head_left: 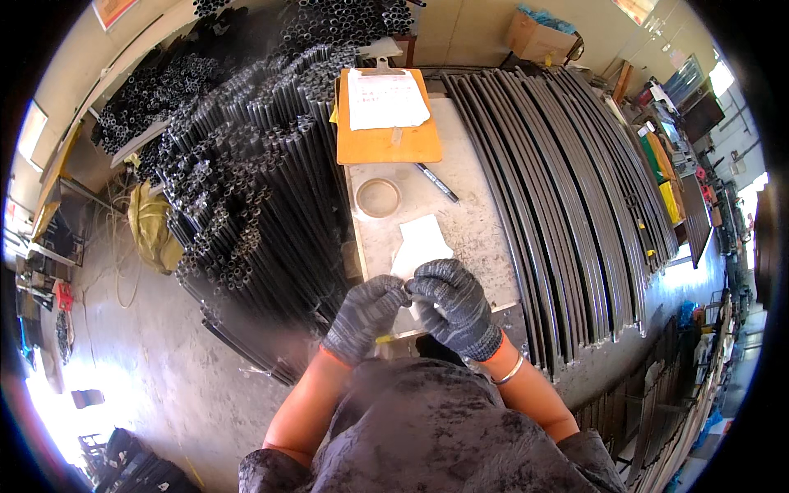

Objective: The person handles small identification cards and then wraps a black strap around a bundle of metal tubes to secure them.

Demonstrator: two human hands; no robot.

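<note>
Both my hands wear grey knitted gloves with orange cuffs and meet in front of my body, over the near edge of a pale board point(485, 246). My left hand point(367, 316) is closed, its fingertips pinched together. Against them press the curled fingertips of my right hand point(452, 306). Whatever lies between the fingers is too small and hidden to name. Just beyond my hands lies a white piece of paper point(421, 242), partly covered by the right glove. A roll of tape point(378, 198) and a black marker point(437, 182) rest farther up the board.
An orange clipboard point(389, 149) with white sheets lies at the board's far end. Bundled dark metal tubes point(279, 189) fill the left side. Long dark bars point(559, 205) lie in rows on the right. A yellowish sack point(154, 226) stands at far left, a cardboard box point(536, 39) at the back.
</note>
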